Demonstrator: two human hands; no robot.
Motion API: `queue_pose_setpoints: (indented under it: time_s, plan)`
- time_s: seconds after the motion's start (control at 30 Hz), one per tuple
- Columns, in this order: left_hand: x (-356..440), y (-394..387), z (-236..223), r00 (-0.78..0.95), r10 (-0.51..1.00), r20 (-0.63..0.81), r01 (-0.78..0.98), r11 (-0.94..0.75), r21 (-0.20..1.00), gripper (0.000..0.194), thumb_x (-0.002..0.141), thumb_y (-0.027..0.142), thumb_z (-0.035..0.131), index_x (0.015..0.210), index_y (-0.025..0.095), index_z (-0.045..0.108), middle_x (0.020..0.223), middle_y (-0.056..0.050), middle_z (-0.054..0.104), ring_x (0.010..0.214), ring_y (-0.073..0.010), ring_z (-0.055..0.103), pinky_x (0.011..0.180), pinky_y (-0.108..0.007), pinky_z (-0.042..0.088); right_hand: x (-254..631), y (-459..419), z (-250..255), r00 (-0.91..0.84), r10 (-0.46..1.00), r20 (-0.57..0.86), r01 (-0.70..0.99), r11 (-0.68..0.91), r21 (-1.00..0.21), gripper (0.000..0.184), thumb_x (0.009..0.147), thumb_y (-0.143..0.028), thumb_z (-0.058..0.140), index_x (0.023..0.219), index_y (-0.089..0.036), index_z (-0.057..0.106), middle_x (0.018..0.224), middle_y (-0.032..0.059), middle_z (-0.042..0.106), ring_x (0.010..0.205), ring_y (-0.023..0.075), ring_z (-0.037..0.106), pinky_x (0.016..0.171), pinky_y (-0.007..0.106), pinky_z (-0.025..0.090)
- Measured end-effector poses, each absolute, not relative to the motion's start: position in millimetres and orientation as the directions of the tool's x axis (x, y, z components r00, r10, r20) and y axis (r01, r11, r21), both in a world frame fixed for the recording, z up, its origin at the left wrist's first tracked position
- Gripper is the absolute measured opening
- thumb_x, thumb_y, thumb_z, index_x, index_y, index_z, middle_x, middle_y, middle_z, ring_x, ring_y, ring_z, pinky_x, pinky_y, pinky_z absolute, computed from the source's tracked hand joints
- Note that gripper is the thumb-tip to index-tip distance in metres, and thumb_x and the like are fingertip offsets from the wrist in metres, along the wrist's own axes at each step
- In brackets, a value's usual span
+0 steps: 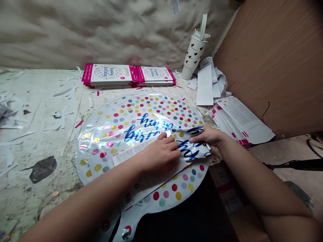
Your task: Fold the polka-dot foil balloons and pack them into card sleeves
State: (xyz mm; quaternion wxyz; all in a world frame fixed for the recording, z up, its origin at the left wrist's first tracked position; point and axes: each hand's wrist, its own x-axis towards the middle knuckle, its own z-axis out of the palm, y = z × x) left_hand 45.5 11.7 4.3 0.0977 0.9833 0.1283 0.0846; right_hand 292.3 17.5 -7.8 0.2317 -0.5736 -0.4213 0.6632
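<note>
A stack of flat foil balloons (pixel 161 106) with coloured dots and blue "happy birthday" lettering lies in front of me. On it rests a printed card sleeve (pixel 151 186), slanted, its print side up. My left hand (pixel 163 148) lies over the sleeve's upper right end with curled fingers, gripping its edge. My right hand (pixel 210 136) pinches a folded foil balloon (pixel 190 151) with blue letters, thumb on top. The folded balloon meets the sleeve's end beside my left fingers; whether part of it is inside cannot be seen.
Two piles of printed balloon packs (pixel 111 74) stand at the back. Right of them are a white tumbler with hearts (pixel 194 55), loose white card pieces (pixel 205 85) and a fanned pile of card sleeves (pixel 244 116). Paper scraps (pixel 60 117) litter the left of the worn table (pixel 68 161).
</note>
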Motion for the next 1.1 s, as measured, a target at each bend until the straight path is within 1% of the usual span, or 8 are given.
queue_pose_setpoints:
  time_s: [0.2,0.5,0.6,0.7,0.83,0.93,1.03,1.1]
  plan:
    - [48,12,3,0.96,0.246,0.136,0.213,-0.952,0.222,0.011,0.083,0.027,0.047,0.083,0.019,0.056,0.087,-0.006,0.057,0.085,-0.02,0.047,0.079,-0.036,0.03,289,30,4,-0.324,0.749,-0.578,0.316,-0.49,-0.812,0.027,0.046,-0.017,0.08,0.07,-0.013,0.067,0.066,0.0002,0.068,0.06,0.0133,0.06,0.063,0.026,0.05]
    - [48,13,2,0.957,0.277,0.09,0.235,-0.916,0.324,0.021,0.08,0.038,0.053,0.088,0.018,0.054,0.092,-0.006,0.058,0.088,-0.0214,0.049,0.083,-0.036,0.032,301,49,-6,-0.414,0.656,-0.631,0.41,-0.485,-0.772,0.039,0.045,-0.016,0.081,0.082,-0.015,0.071,0.082,0.0042,0.071,0.076,0.0193,0.064,0.072,0.03,0.052]
    - [49,12,5,0.958,0.26,0.117,0.203,-0.91,0.361,0.02,0.08,0.037,0.051,0.087,0.019,0.053,0.095,-0.007,0.058,0.09,-0.0217,0.049,0.085,-0.037,0.031,297,56,-8,-0.344,0.725,-0.596,0.477,-0.412,-0.776,0.039,0.048,-0.025,0.081,0.085,-0.015,0.071,0.086,0.0048,0.071,0.08,0.0209,0.064,0.076,0.031,0.051]
    - [48,13,5,0.959,0.257,0.122,0.191,-0.9,0.392,0.017,0.081,0.034,0.049,0.087,0.019,0.053,0.097,-0.007,0.057,0.093,-0.0217,0.049,0.089,-0.038,0.029,290,64,-10,-0.269,0.825,-0.498,0.536,-0.301,-0.789,0.036,0.054,-0.03,0.078,0.086,-0.015,0.071,0.087,0.0033,0.071,0.083,0.0201,0.063,0.081,0.031,0.049]
    - [48,13,0,0.953,0.287,0.097,0.223,-0.883,0.413,0.027,0.082,0.03,0.047,0.106,0.019,0.054,0.096,-0.008,0.057,0.091,-0.0214,0.05,0.088,-0.037,0.032,280,62,-9,-0.233,0.879,-0.416,0.523,-0.248,-0.816,0.036,0.057,-0.029,0.077,0.089,-0.013,0.07,0.088,0.0034,0.071,0.084,0.0185,0.063,0.083,0.03,0.048]
    - [49,13,-2,0.955,0.285,0.085,0.23,-0.888,0.398,0.029,0.083,0.032,0.048,0.109,0.022,0.058,0.093,-0.008,0.055,0.089,-0.0219,0.049,0.086,-0.036,0.034,281,56,-5,-0.241,0.839,-0.487,0.471,-0.338,-0.815,0.038,0.056,-0.03,0.079,0.089,-0.013,0.069,0.088,0.0042,0.071,0.082,0.0182,0.064,0.08,0.03,0.05]
    - [50,12,-2,0.961,0.265,0.074,0.218,-0.897,0.384,0.03,0.083,0.034,0.049,0.109,0.025,0.06,0.09,-0.007,0.053,0.087,-0.0215,0.047,0.085,-0.036,0.034,289,50,-1,-0.319,0.73,-0.605,0.408,-0.47,-0.783,0.047,0.049,-0.027,0.083,0.093,-0.016,0.068,0.09,0.0039,0.071,0.081,0.0196,0.064,0.073,0.03,0.053]
    - [50,11,0,0.967,0.247,0.067,0.204,-0.902,0.381,0.031,0.082,0.036,0.05,0.11,0.027,0.059,0.091,-0.006,0.052,0.086,-0.0215,0.046,0.084,-0.037,0.033,295,48,-1,-0.328,0.704,-0.63,0.402,-0.499,-0.768,0.05,0.045,-0.024,0.084,0.092,-0.016,0.067,0.088,0.0036,0.071,0.08,0.0202,0.065,0.07,0.029,0.054]
